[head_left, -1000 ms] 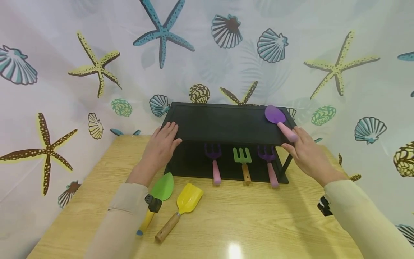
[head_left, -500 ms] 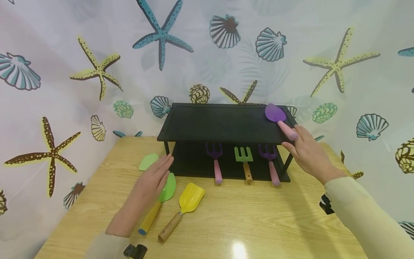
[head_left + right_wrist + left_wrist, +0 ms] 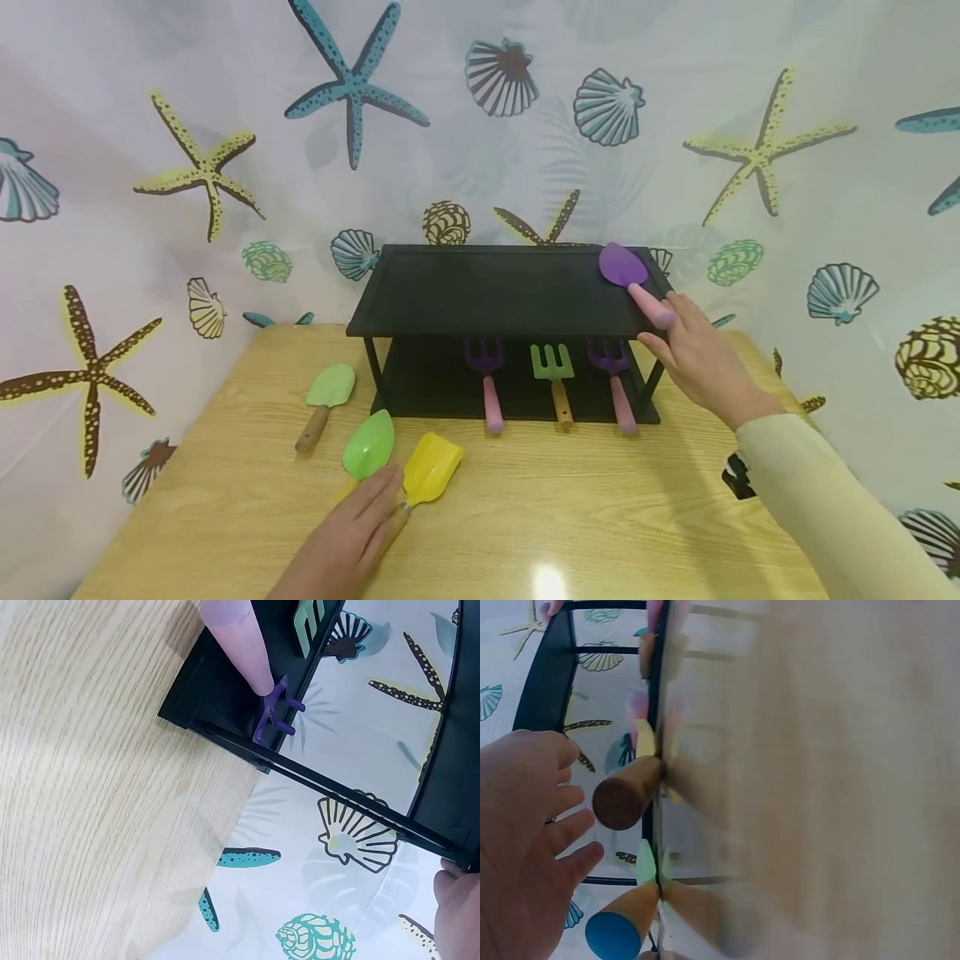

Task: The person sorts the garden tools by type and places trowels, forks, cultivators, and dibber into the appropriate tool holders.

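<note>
Scoop handle (image 3: 633, 787) shows its end in left wrist view, not head.

Rm on shelf top (image 3: 480, 292) L of purple trowel (image 3: 628, 275); forks (image 3: 558, 387) obstruct lower tier (image 3: 427, 387) ctr & R.

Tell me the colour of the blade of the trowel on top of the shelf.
The blade is purple; it shows best in the head view.

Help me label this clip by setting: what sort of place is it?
Likely an indoor tabletop workspace, though the wider room is hidden: a wood-grain table, a black two-tier rack bearing garden forks, and a seashell-print sheet hanging behind.
</note>
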The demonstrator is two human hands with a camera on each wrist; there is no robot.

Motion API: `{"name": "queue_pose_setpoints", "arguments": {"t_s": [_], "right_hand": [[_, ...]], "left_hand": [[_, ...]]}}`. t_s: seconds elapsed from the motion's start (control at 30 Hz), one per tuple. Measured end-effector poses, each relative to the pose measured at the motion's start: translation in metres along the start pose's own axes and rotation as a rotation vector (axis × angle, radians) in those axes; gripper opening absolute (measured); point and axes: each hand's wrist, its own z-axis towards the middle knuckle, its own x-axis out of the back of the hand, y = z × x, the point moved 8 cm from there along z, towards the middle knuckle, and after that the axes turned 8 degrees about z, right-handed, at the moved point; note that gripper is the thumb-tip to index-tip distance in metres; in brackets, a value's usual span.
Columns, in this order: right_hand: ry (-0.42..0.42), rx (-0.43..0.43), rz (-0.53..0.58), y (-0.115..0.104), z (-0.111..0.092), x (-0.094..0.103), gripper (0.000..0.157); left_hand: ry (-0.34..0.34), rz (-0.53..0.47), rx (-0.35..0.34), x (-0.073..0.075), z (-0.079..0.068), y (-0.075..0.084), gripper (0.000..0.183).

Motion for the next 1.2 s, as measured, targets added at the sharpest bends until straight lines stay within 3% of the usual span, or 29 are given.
{"name": "queue_pose_setpoints", "arguments": {"t_s": [0.17, 0.23, 0.4, 0.47, 0.63, 0.77, 0.87, 1.07, 1.13, 1.2], "right_hand": [[-0.015, -0.013, -0.006, 0.003, -0.001, -0.002, 0.079], [-0.014, -0.018, -0.008, 0.004, -0.002, -0.002, 0.079], [0.006, -0.009, -0.003, 0.002, -0.003, -0.003, 0.078], [0.012, -0.002, 0.005, 0.002, -0.003, -0.003, 0.077], [0.021, -0.006, 0.015, 0.002, -0.001, -0.002, 0.080], [0.027, -0.004, 0.006, 0.001, -0.001, 0.001, 0.080], [0.025, -0.002, 0.002, 0.002, -0.002, 0.003, 0.080], [0.036, 0.002, 0.004, 0.002, -0.002, 0.003, 0.079], [0.040, 0.004, 0.005, 0.003, -0.001, 0.002, 0.079], [0.038, 0.000, 0.007, 0.004, -0.001, 0.001, 0.080]], "left_hand": [[-0.064, 0.072, -0.051, -0.011, -0.010, 0.009, 0.054], [-0.114, 0.029, -0.024, -0.017, -0.011, 0.008, 0.054], [-0.333, -0.142, 0.006, -0.038, -0.018, 0.007, 0.057], [-0.364, -0.164, -0.014, -0.044, -0.022, 0.008, 0.060], [-0.270, -0.060, -0.104, -0.048, -0.028, 0.010, 0.064], [-0.220, -0.011, -0.131, -0.051, -0.029, 0.013, 0.064], [-0.224, -0.024, -0.103, -0.051, -0.027, 0.015, 0.061], [-0.313, -0.149, 0.045, -0.045, -0.023, 0.013, 0.101], [-0.293, -0.138, 0.046, -0.040, -0.021, 0.014, 0.107], [-0.234, -0.101, 0.014, -0.034, -0.018, 0.016, 0.098]]}}
